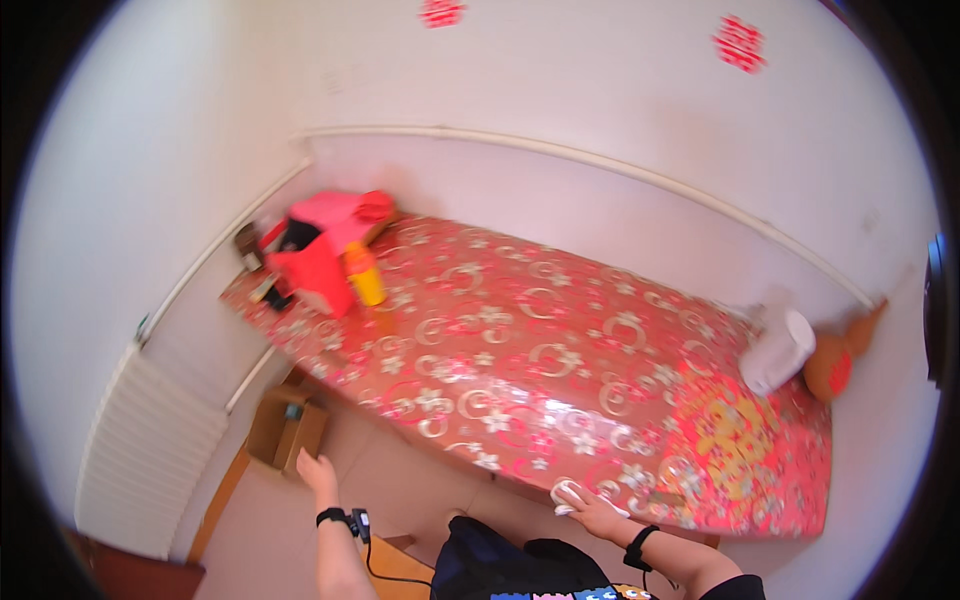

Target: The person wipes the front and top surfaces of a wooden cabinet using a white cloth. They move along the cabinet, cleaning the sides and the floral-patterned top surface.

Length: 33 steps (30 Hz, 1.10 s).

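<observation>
My right hand [594,516] is at the table's near edge, holding a white cloth [564,492] against the surface. Parts of the cloth show on both sides of the fingers. The long table's glossy red cover [480,330] has a pattern of white flowers and crescents. Over the floor at the left, my left hand [318,474] holds nothing, its fingers extended. It appears close to an open cardboard box [281,431], which has a small teal item inside. Each wrist wears a black strap.
A red bag [319,277], a yellow bottle with an orange top [365,274] and small dark items [276,294] stand at the table's left end. At the right are a white roll [776,352] and a brown gourd [829,367]. A white radiator [150,450] lines the left wall.
</observation>
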Each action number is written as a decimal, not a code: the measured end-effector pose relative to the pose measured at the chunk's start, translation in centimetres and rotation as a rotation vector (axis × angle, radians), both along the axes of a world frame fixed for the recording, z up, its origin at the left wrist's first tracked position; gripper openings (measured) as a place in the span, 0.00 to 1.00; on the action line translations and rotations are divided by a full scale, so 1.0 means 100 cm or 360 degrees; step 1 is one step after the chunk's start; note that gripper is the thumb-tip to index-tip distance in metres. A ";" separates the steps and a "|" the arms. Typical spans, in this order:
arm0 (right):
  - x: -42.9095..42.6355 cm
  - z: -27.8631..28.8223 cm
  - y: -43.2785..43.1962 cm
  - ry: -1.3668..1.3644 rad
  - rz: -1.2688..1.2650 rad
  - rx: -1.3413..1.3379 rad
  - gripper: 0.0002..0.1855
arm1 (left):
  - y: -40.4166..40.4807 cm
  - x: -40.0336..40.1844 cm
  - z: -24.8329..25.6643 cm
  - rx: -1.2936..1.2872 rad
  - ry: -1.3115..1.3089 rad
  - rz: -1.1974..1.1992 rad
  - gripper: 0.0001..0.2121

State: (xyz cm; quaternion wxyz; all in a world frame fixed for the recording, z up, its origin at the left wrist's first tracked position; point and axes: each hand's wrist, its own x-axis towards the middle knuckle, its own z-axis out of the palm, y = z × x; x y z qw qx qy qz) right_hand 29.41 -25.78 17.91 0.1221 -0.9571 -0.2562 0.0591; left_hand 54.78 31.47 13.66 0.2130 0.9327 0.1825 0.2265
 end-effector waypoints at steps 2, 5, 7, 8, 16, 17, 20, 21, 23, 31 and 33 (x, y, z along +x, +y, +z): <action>-0.065 -0.001 -0.041 -0.0118 -0.0232 0.0047 0.18 | -0.095 0.043 0.011 0.0046 -0.0137 -0.0206 0.25; -0.162 -0.004 -0.087 -0.0040 -0.0792 0.0185 0.22 | -0.245 0.052 0.017 0.0063 0.0007 -0.0482 0.27; -0.218 -0.004 -0.115 -0.0059 -0.1010 0.0014 0.22 | -0.333 0.019 0.011 0.0142 -0.0089 -0.0707 0.29; -0.248 -0.006 -0.123 -0.0202 -0.1414 0.0382 0.23 | -0.372 -0.004 0.006 0.0110 -0.0041 -0.0866 0.29; -0.419 -0.050 -0.178 -0.0830 -0.3249 0.0324 0.28 | -0.536 -0.169 -0.006 0.0281 0.0072 -0.2536 0.24; -0.420 -0.056 -0.183 -0.0953 -0.3131 0.0436 0.29 | -0.539 -0.179 -0.003 0.0345 0.0042 -0.2716 0.23; -0.387 -0.066 -0.198 -0.0999 -0.3071 0.0740 0.32 | -0.541 -0.188 0.007 0.0403 -0.0050 -0.2877 0.21; -0.363 -0.066 -0.202 -0.0963 -0.3030 0.0813 0.33 | -0.536 -0.188 0.009 0.0395 -0.0070 -0.2851 0.21; -0.306 -0.067 -0.199 -0.0735 -0.3031 0.0594 0.32 | -0.523 -0.177 0.013 0.0364 -0.0047 -0.2850 0.21; -0.067 -0.049 -0.140 -0.0458 -0.2563 0.0471 0.28 | -0.348 -0.045 0.032 0.0447 0.0204 -0.2431 0.24; 0.007 -0.051 -0.110 -0.0466 -0.2360 0.0385 0.30 | -0.291 -0.003 0.031 0.0560 0.0310 -0.2154 0.24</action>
